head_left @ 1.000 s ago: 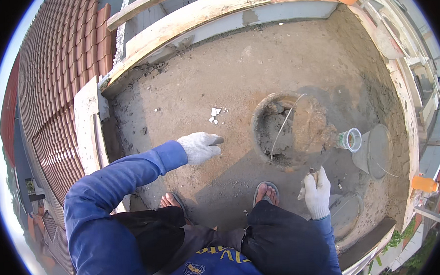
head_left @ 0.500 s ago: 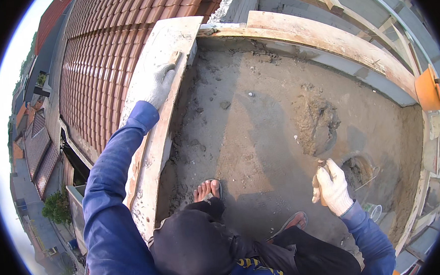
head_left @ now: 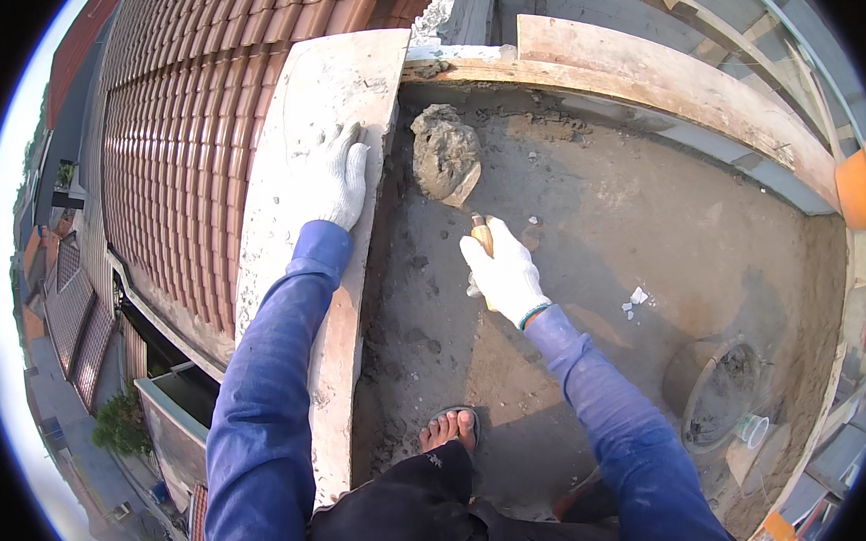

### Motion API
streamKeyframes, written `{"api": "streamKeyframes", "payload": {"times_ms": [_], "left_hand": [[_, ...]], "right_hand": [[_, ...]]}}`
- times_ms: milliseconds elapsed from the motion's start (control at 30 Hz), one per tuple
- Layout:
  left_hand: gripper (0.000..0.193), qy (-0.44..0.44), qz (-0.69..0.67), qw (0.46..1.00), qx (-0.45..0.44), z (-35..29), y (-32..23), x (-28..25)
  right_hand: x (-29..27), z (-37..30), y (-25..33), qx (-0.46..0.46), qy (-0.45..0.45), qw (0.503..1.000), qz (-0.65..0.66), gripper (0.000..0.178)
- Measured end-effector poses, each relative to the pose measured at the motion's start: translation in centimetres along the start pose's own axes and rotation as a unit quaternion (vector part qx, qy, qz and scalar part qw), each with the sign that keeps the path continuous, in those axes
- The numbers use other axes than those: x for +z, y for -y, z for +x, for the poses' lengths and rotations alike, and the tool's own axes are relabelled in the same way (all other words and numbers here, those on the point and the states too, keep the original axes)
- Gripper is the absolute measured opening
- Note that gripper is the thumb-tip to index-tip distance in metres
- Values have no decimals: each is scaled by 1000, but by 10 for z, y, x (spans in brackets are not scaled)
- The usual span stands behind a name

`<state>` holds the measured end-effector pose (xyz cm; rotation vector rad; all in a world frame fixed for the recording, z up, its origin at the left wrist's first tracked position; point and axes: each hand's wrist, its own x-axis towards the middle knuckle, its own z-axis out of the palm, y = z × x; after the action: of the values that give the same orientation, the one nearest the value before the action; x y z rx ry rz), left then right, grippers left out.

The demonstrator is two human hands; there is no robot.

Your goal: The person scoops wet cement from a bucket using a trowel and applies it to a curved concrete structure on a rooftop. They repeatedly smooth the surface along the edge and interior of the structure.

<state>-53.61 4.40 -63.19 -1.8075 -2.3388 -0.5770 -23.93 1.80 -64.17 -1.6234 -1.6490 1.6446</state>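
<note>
My right hand (head_left: 504, 270), in a white knit glove, is wrapped round the wooden handle of a trowel (head_left: 482, 235). A lump of wet grey mortar (head_left: 445, 152) covers most of the trowel's blade, close to the board at the left. My left hand (head_left: 338, 177), gloved the same way, lies on the pale, mortar-specked formwork board (head_left: 292, 195) with its fingers stretched out. Below both hands is the grey cement floor (head_left: 555, 352), with crumbs of mortar along the board's foot.
A round tub (head_left: 719, 393) stands at the right beside a small white cup (head_left: 752, 430). An orange bucket (head_left: 856, 190) is at the far right edge. Planks (head_left: 659, 92) border the far side. Tiled roofing (head_left: 191, 136) slopes beyond the left board. My sandalled foot (head_left: 448, 430) is below.
My right hand has carried the trowel and its mortar far left and away from me, up beside the board. My left hand has shifted slightly on the board, and the view has moved.
</note>
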Motion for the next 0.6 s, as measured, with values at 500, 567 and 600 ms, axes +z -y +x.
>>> {"api": "streamKeyframes", "payload": {"times_ms": [500, 567, 600], "left_hand": [[43, 9, -36, 999, 19, 8, -4, 8], [45, 23, -80, 996, 14, 13, 1, 16], [46, 31, -91, 995, 10, 12, 10, 12]], "right_hand": [[27, 50, 65, -65, 60, 979, -186, 58], [18, 39, 70, -65, 77, 978, -183, 49], [18, 29, 77, -55, 107, 978, -171, 52]]}}
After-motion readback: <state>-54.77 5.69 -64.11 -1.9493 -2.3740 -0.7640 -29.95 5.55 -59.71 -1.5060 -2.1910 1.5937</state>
